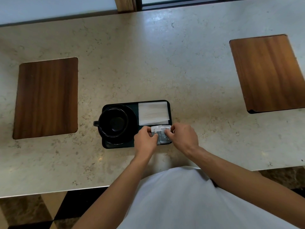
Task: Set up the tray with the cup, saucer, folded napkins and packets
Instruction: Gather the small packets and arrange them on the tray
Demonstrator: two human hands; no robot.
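Observation:
A black tray lies on the marble counter in front of me. On its left half a black cup stands upright on a black saucer, handle pointing left. White folded napkins fill the tray's far right part. Below them, in the near right corner, lie white and grey packets. My left hand pinches their left edge. My right hand presses fingers on their right side. The hands hide part of the packets.
Two wooden boards sit on the pale marble counter: one at the left, one at the far right. The counter's near edge runs just below my arms. A window frame lies beyond the far edge.

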